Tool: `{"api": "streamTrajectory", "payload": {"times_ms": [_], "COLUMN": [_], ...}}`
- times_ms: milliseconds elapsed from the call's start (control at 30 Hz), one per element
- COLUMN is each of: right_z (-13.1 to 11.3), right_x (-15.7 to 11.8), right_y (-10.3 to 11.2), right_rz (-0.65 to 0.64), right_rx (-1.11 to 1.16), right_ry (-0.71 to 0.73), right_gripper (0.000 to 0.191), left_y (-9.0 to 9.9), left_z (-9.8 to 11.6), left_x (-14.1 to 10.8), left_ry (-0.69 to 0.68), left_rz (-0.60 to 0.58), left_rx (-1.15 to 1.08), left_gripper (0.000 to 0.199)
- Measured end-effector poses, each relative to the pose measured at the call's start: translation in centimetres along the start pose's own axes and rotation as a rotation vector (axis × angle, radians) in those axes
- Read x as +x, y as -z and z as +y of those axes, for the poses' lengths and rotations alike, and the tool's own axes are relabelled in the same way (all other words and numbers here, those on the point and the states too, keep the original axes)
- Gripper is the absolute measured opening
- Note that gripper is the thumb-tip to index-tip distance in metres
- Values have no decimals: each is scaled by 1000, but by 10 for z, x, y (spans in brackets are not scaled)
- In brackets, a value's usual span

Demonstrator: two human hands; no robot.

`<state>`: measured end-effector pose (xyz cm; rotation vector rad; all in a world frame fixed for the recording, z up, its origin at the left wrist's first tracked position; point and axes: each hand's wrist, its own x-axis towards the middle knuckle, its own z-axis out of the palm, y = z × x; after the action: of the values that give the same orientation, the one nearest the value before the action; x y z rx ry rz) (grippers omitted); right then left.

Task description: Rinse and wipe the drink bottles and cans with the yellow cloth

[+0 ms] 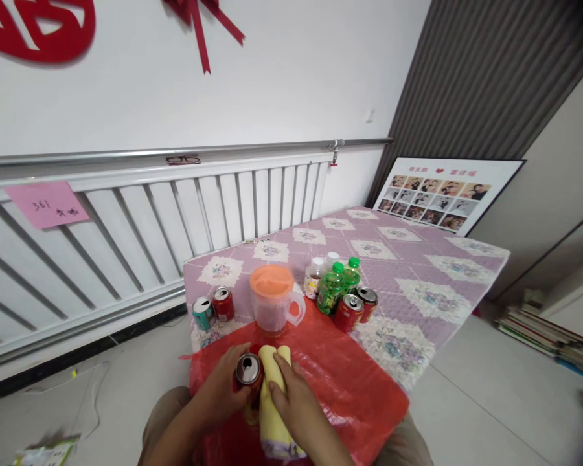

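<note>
My left hand [226, 382] is wrapped round an opened drink can [248, 369], its silver top facing up with a dark mouth hole. Just right of the can lies a yellow rolled-up cloth [271, 417] with a purple-patterned end. My right hand [294, 395] grips this roll from its right side, thumb and fingers on top. Beneath both lies a red plastic sheet [354, 388]. Beyond the roll stands a clear plastic pitcher [271, 310] with an orange lid, its handle turned right.
Left of the pitcher stand a teal can [204, 313] and a red can [223, 304]. To its right are green-capped bottles [330, 291], white-capped bottles [314, 277] and two more cans [348, 313]. A floral tablecloth [432, 294] covers the table. A white radiator [204, 210] runs behind.
</note>
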<state>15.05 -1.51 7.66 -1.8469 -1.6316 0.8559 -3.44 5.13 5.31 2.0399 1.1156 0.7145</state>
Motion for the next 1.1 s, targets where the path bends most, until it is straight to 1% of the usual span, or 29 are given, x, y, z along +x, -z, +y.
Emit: {"api": "streamTrajectory", "payload": {"times_ms": [100,167,333,433,500,633,700,767,867,1000,1100], "right_z": [-8,-8,6,12,9,-7,-13,-14,-7,5,3], "right_x": [2,3,3,4,5,9,11,12,10,6,6], "right_y": [4,2,-9,-9,-4,7,8,5,-4,-11,-6], "right_rz": [29,26,-24,-19,8,52,49,33,3,-37,-32], "right_rx": [-2,-4,4,4,-5,-18,-35,-53,-63,-59,-47], "right_ry": [20,25,1,8,9,26,35,34,23,9,27], "right_gripper": [55,55,56,55,56,57,57,56,56,56,55], "left_y": [-1,-1,7,9,6,-5,-9,-10,-6,10,23], "left_z": [0,2,6,5,6,12,16,19,20,19,22], "left_x": [0,1,5,5,3,-2,-3,-3,-1,5,9], "left_ry": [-13,-19,-1,6,20,125,169,174,133,29,-21], "left_rz": [-7,-14,-80,-90,-37,160,182,163,110,-30,-154], "left_rx": [-27,-42,-35,-22,19,179,225,229,195,124,76], "left_gripper": [71,72,73,75,76,67,57,50,46,51,59]}}
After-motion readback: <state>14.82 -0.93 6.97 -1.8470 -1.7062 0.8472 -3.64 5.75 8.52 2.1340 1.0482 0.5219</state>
